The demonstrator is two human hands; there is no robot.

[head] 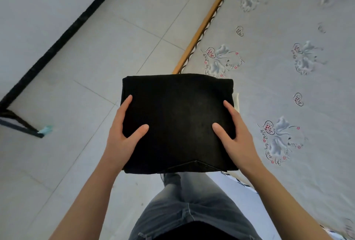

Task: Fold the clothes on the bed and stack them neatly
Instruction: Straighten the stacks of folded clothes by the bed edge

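Folded black garment [177,122] in both grips; left hand [123,134], right hand [236,134], thumbs on top.

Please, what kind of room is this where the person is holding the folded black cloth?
Most likely a bedroom in a home. A bed covered with a pale printed sheet has a wooden side rail, and beside it is a light tiled floor. Both hands hold a folded black garment, which suits laundry being sorted there.

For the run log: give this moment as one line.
stage: carrying | item: folded black garment | left hand: grips left edge | right hand: grips right edge | position: beside bed
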